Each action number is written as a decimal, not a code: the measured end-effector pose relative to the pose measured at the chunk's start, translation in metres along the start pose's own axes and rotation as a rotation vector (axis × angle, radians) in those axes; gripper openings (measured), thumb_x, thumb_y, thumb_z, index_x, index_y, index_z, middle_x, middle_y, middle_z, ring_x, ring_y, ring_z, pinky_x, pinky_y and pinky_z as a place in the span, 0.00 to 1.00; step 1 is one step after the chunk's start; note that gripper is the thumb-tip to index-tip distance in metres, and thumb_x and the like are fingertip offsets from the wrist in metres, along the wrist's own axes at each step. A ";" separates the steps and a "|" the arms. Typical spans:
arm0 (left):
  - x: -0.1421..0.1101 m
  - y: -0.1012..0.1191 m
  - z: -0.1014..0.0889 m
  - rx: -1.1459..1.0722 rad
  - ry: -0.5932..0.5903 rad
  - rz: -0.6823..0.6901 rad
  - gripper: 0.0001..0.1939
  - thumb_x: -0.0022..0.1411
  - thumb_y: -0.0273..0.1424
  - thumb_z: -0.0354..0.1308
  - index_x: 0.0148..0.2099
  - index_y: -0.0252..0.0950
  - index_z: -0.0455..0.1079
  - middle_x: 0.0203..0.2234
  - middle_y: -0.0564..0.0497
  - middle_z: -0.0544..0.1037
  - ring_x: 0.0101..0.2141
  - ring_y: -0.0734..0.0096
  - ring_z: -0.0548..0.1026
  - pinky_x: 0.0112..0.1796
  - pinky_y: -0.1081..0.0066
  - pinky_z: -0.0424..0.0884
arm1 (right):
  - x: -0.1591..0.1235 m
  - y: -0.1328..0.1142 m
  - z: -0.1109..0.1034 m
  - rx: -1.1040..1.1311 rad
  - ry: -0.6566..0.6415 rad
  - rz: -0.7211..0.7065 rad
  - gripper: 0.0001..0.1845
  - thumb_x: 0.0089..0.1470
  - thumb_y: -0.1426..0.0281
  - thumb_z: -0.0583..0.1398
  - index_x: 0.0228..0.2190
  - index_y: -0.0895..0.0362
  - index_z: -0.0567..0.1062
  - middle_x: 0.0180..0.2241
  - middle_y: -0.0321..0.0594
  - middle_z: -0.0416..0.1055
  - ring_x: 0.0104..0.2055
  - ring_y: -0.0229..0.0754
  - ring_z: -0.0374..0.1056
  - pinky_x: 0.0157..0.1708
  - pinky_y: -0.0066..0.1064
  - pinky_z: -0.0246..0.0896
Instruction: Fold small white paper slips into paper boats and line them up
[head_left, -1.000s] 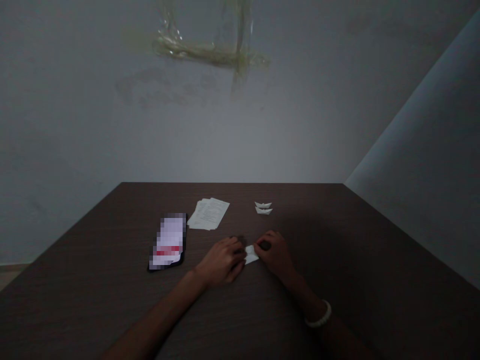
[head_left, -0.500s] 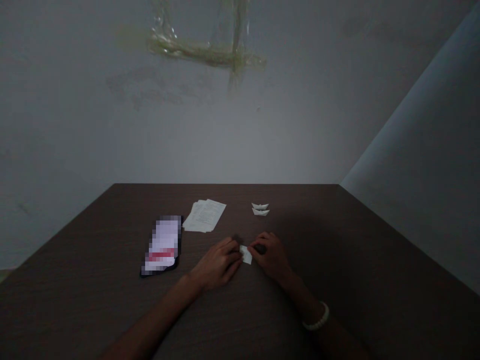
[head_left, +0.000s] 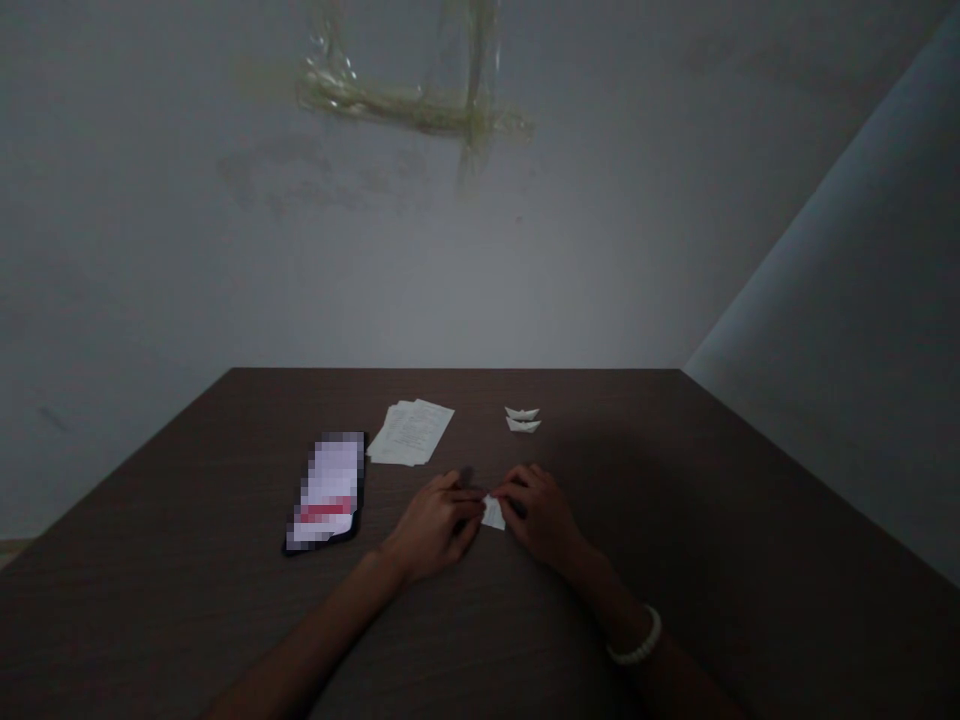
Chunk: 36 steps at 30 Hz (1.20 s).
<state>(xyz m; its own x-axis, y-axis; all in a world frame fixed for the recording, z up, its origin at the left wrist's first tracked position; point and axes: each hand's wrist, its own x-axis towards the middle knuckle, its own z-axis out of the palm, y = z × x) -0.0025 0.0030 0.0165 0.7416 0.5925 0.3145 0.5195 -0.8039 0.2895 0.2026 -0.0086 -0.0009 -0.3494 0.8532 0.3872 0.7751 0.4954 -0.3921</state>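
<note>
A small folded piece of white paper [head_left: 493, 514] lies on the table between my two hands. My left hand [head_left: 441, 522] grips its left edge, fingers curled and thumb drawn in. From the other side, my right hand [head_left: 538, 510] pinches the paper near its top right corner with thumb and forefinger. The fingertips hide parts of the paper's edges. Beyond my hands stand two small folded paper boats [head_left: 523, 425], one close behind the other.
A fanned stack of printed paper sheets [head_left: 411, 432] lies at the back left. Nearer on the left is a phone [head_left: 327, 490] with its screen lit and blurred. The dark wooden table [head_left: 187, 470] meets a grey wall [head_left: 585, 280] with tape strips on it.
My right fingers have moved in slightly towards the paper's top edge, and the fingertips of both hands are closer together. The view has shifted a little.
</note>
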 end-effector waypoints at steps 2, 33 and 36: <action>0.000 0.000 0.001 -0.007 0.002 -0.014 0.10 0.63 0.26 0.52 0.40 0.40 0.74 0.41 0.52 0.79 0.40 0.62 0.70 0.46 0.61 0.67 | 0.000 -0.001 -0.001 -0.024 -0.006 0.021 0.10 0.55 0.75 0.60 0.37 0.52 0.78 0.38 0.40 0.70 0.42 0.44 0.63 0.44 0.35 0.58; -0.004 0.002 0.002 0.058 0.030 0.059 0.10 0.64 0.27 0.51 0.39 0.38 0.73 0.38 0.48 0.79 0.39 0.61 0.70 0.43 0.62 0.68 | -0.008 -0.002 -0.015 -0.106 -0.001 0.035 0.08 0.55 0.73 0.60 0.33 0.52 0.79 0.38 0.40 0.73 0.43 0.44 0.63 0.45 0.36 0.59; -0.005 0.003 0.001 0.046 0.027 0.093 0.09 0.63 0.27 0.50 0.36 0.38 0.73 0.32 0.48 0.78 0.36 0.63 0.70 0.43 0.63 0.68 | -0.008 0.000 -0.013 -0.101 0.004 0.033 0.07 0.56 0.71 0.60 0.33 0.51 0.80 0.38 0.40 0.72 0.43 0.44 0.63 0.45 0.37 0.59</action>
<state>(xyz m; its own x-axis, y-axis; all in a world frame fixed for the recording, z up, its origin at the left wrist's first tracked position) -0.0035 -0.0024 0.0148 0.7760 0.5158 0.3630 0.4683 -0.8567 0.2163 0.2121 -0.0177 0.0072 -0.3206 0.8683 0.3785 0.8355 0.4475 -0.3189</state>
